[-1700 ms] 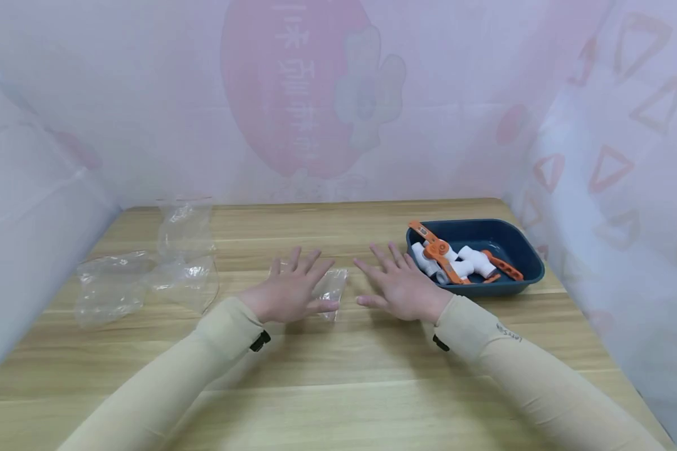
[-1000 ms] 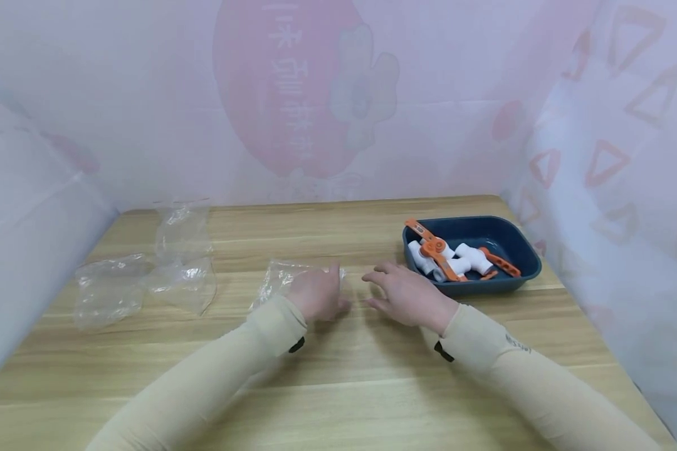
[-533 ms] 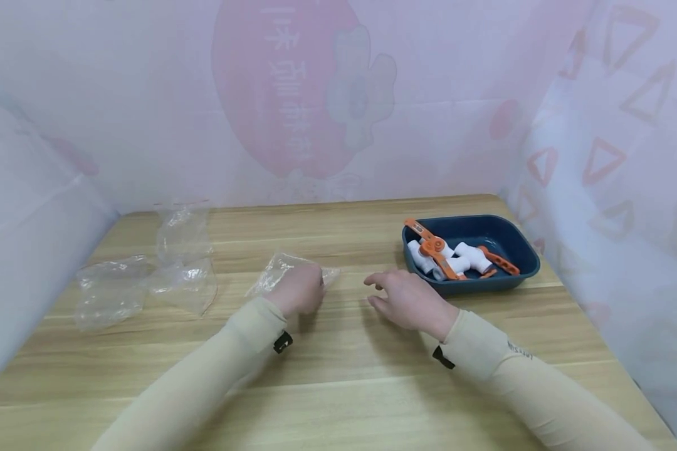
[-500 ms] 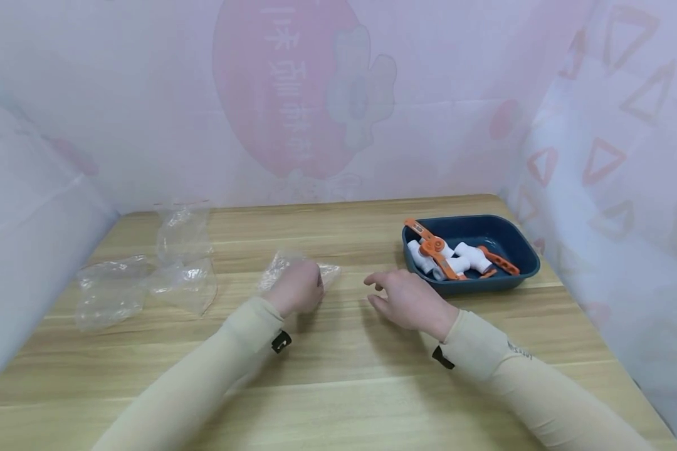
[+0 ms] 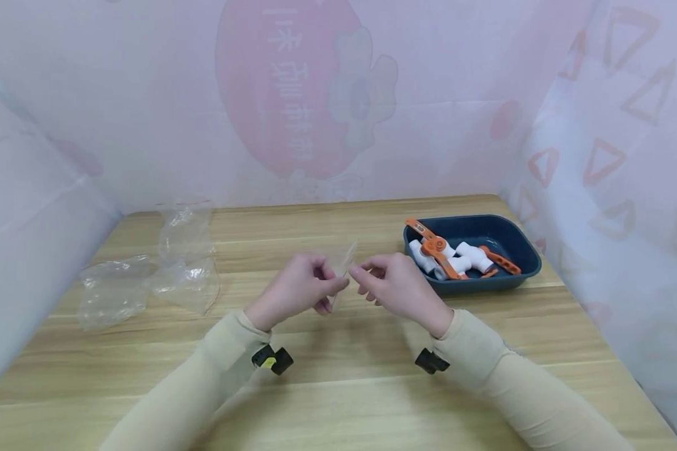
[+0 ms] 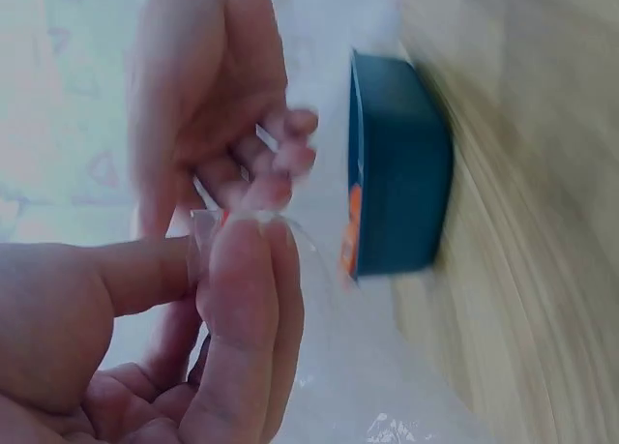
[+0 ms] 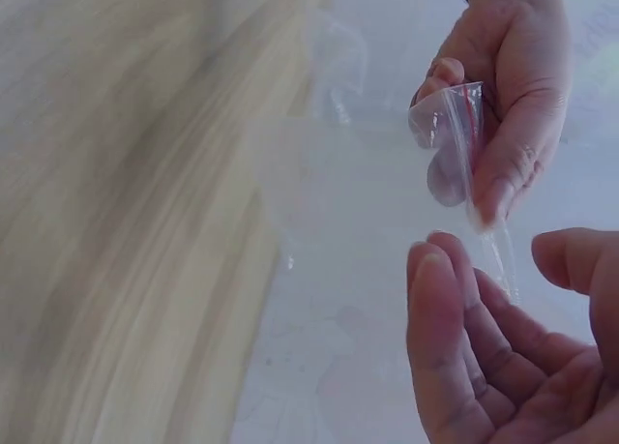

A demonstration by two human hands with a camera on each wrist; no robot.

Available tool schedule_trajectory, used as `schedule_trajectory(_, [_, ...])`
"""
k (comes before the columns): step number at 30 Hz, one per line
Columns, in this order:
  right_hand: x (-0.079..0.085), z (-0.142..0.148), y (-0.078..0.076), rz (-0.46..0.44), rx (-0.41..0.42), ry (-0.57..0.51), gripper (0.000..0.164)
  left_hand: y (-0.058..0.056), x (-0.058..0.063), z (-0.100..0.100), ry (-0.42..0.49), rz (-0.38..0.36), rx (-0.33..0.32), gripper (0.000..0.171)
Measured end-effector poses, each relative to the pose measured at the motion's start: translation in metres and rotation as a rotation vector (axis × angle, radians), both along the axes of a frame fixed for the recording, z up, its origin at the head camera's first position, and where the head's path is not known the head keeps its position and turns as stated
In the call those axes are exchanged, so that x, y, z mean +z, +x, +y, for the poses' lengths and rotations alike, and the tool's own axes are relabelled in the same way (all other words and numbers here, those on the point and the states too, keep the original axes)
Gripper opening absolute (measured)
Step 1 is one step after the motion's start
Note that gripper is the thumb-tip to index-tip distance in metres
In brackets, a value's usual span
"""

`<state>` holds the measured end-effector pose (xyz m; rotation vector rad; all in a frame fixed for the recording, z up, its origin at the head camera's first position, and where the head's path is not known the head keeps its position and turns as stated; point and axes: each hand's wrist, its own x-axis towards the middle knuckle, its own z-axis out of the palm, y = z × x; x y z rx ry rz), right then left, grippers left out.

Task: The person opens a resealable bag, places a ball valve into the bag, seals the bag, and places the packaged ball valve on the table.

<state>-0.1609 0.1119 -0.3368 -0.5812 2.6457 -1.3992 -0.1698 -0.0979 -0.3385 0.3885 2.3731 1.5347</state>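
A clear zip bag [image 5: 348, 255] with a red line along its mouth [image 7: 471, 110] is raised above the table. My left hand [image 5: 299, 285] pinches it near the mouth between thumb and fingers, as the left wrist view shows. My right hand [image 5: 402, 288] is close beside the bag's free edge. In the right wrist view the right thumb [image 7: 571, 258] and fingers [image 7: 437, 299] stand apart, with the bag's edge between them and no grip on it. The lower part of the bag is hard to make out.
At right stands a dark blue tub [image 5: 485, 287] holding white pipe fittings [image 5: 474, 257] and orange-handled valves [image 5: 437, 245]. More clear bags lie at left: one far back [image 5: 185, 235], one outer bag [image 5: 115, 291], one inner bag [image 5: 188, 285]. Printed cloth walls [image 5: 429, 156] enclose the table.
Both hands first lay spread over the table. My left hand then took hold of the bag and lifted it. My right hand has come in beside the bag's edge.
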Motion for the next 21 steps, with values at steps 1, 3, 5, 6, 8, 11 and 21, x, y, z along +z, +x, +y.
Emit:
schedule_trajectory(1, [0.002,-0.001,0.001,-0.004,-0.012,-0.013,0.033,0.004,0.002,0.002,0.02,0.005,-0.01,0.023])
schedule_trajectory(3, [0.005,-0.001,0.002,-0.014,-0.035,-0.024,0.035,0.01,0.006,0.006,0.059,0.01,-0.031,0.024])
schedule_trajectory(5, [0.006,-0.001,0.002,-0.031,-0.045,-0.037,0.032,0.015,0.008,0.01,0.094,0.013,-0.043,0.023])
schedule_trajectory(6, [0.007,-0.001,0.003,-0.044,-0.045,-0.046,0.032,0.017,0.008,0.012,0.11,0.012,-0.046,0.023])
schedule_trajectory(8, [0.007,-0.001,0.002,-0.071,-0.043,-0.063,0.028,0.02,0.009,0.014,0.142,0.009,-0.047,0.023])
schedule_trajectory(11, [0.008,-0.001,0.002,-0.089,-0.039,-0.076,0.021,0.024,0.008,0.018,0.183,0.001,-0.036,0.022])
schedule_trajectory(21, [0.013,0.005,0.0,0.233,-0.158,0.116,0.015,0.02,0.01,0.019,0.084,0.098,0.063,0.017])
